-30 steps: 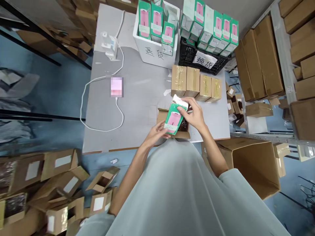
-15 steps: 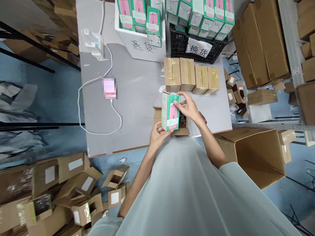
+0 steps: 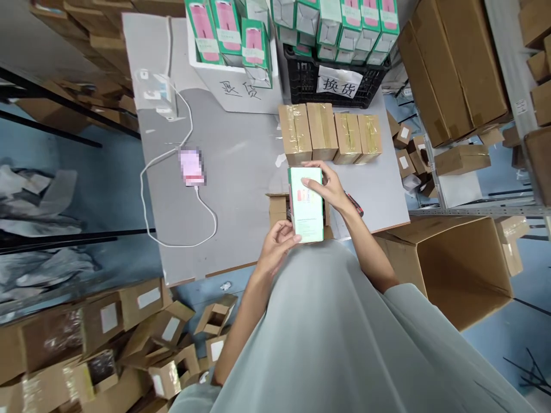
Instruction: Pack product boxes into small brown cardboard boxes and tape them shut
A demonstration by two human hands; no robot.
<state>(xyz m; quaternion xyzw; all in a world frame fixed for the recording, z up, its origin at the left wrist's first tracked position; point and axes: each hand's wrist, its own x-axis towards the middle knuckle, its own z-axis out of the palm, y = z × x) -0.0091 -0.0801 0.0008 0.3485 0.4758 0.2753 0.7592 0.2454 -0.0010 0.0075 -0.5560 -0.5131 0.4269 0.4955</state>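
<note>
Between my hands is a green and white product box point(image 3: 308, 209), its pale printed side facing up at me. My left hand point(image 3: 278, 244) grips the lower left corner, thumb on the face. At the upper right edge my right hand point(image 3: 327, 186) holds it, thumb across the printed side and the other fingers partly hidden behind. Under the product box, an open brown carton point(image 3: 278, 209) sits at the table's front edge, mostly covered. A red and black tool, perhaps a box cutter point(image 3: 354, 204), lies beside my right wrist.
Several taped brown cartons point(image 3: 322, 133) stand in a row ahead. Behind them are a white bin point(image 3: 241, 94) and a black crate point(image 3: 331, 94), both holding green and pink boxes. A phone point(image 3: 192, 166) on a white cable lies left. A large open carton point(image 3: 460, 269) stands right; opened cartons point(image 3: 172, 327) pile below left.
Both hands have turned the product box, from its pink-pictured front past a side to its pale printed face. My view has shifted, and the red and black tool has come into sight.
</note>
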